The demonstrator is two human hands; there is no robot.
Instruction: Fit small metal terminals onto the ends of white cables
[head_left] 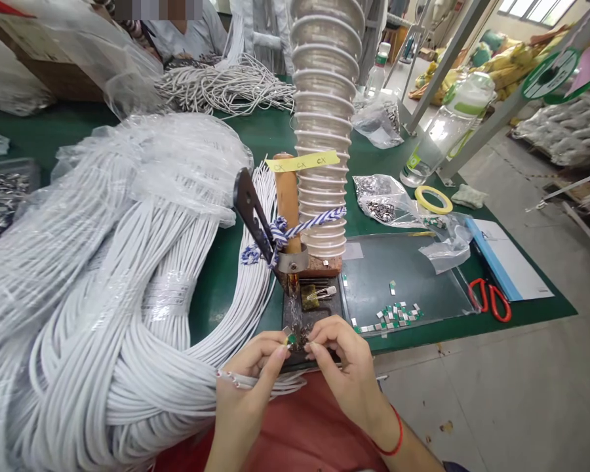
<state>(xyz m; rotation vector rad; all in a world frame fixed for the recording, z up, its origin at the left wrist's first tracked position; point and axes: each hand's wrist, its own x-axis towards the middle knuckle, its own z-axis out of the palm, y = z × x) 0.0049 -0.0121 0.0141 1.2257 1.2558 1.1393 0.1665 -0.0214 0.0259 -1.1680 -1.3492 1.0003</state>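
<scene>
Component (291, 339) in left hand (253, 370), right hand (345, 367) close, white cables (122, 321)

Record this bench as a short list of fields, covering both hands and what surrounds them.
Left hand: pinches a small green part
Right hand: fingertips drawn together near that part; whether they hold anything is too small to tell
Beyond hands: upright wooden handle, ribbed clear hose
Left side: large bundles of white cable, partly under plastic wrap
Right side: green-and-silver pieces scattered on a clear sheet
Farther right: red-handled scissors, yellow tape roll
</scene>
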